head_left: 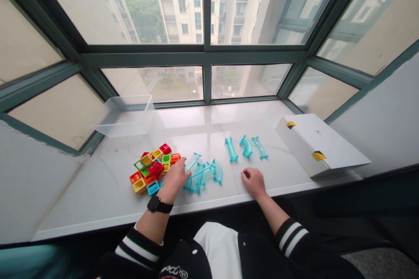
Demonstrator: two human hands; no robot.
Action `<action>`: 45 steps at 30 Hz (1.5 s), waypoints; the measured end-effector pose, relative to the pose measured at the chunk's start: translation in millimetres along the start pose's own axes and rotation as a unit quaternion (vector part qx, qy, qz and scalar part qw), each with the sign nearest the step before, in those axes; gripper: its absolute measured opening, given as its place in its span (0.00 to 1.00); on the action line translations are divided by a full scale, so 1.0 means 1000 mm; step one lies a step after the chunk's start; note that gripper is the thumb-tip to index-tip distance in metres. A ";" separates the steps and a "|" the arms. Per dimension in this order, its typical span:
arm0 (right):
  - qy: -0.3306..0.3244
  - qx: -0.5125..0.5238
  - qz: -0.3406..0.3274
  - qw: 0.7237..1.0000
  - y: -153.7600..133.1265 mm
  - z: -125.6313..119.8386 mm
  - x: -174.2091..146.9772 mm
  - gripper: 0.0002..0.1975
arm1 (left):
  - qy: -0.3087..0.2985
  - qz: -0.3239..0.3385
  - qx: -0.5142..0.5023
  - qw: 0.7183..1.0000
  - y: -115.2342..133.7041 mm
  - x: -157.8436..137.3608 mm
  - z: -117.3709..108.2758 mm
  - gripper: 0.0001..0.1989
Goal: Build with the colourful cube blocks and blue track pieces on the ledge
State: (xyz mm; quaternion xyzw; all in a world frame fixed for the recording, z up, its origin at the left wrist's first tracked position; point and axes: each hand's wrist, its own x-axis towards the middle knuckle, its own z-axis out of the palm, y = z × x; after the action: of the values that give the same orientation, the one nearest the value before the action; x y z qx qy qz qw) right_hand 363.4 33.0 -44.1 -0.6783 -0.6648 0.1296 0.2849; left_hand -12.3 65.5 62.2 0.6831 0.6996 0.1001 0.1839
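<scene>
My left hand (176, 178), with a black watch (159, 204) on the wrist, reaches over the sill between two piles. Its thumb and forefinger are apart at the left edge of a heap of clear teal track pieces (200, 175); the other fingers are hidden. Left of it lies a pile of red, yellow, green, orange and blue hollow blocks (150, 168). My right hand (254, 182) rests near the front edge, fingers curled, nothing visible in them. Beyond it are a straight teal track piece (231, 150), a curved one (246, 146) and another narrow one (260, 148).
A clear plastic bin (127, 128) stands at the back left by the window. On the right is a white box (322, 144) with black and yellow tabs. Green window frames (183, 59) enclose the white sill (98, 200), whose front edge runs before my body.
</scene>
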 end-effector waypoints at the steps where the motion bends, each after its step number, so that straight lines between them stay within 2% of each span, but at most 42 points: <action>1: 0.000 0.002 -0.001 1.000 0.000 0.000 0.000 0.13 | 0.007 -0.001 -0.016 1.000 0.000 -0.001 0.001 0.24; 8: -0.003 -0.001 0.000 1.000 0.000 0.000 0.000 0.11 | 0.063 -0.001 -0.152 0.986 -0.006 -0.014 0.004 0.25; 13: -0.003 0.001 -0.003 1.000 0.001 0.001 0.000 0.11 | 0.113 0.026 -0.201 0.973 -0.010 -0.031 -0.001 0.24; 17: -0.004 0.002 -0.004 1.000 0.001 0.000 0.000 0.11 | 0.180 0.043 -0.251 0.950 -0.017 -0.041 0.002 0.24; 19: -0.003 0.000 -0.004 1.000 0.001 -0.001 0.000 0.10 | 0.194 0.040 -0.281 0.939 -0.021 -0.043 0.005 0.24; 25: 0.001 -0.002 -0.005 1.000 0.000 -0.001 0.000 0.11 | 0.185 0.034 -0.325 0.927 -0.022 -0.050 0.008 0.25; 34: 0.002 0.031 0.000 1.000 0.004 -0.002 -0.001 0.14 | 0.189 0.159 -0.291 0.924 0.001 -0.066 0.002 0.19; 38: 0.008 0.056 0.011 0.998 0.001 -0.006 0.000 0.18 | 0.150 0.169 -0.327 0.918 0.009 -0.068 0.008 0.18; 41: 0.001 0.127 0.014 0.992 -0.014 -0.015 -0.001 0.20 | 0.109 0.165 -0.366 0.909 0.016 -0.069 0.012 0.19; 44: -0.039 0.249 -0.039 0.967 -0.044 -0.031 -0.001 0.15 | 0.050 0.163 -0.402 0.900 0.028 -0.072 0.013 0.20; 45: -0.057 0.281 -0.072 0.955 -0.056 -0.037 -0.001 0.19 | 0.031 0.163 -0.412 0.896 0.033 -0.073 0.013 0.20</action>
State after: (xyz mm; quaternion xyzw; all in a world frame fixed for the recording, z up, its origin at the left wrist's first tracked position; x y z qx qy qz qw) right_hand 337.2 21.1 16.9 -0.5129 -0.6638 0.3284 0.4341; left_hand 23.2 -6.5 72.1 0.6473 0.4799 0.4289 0.4083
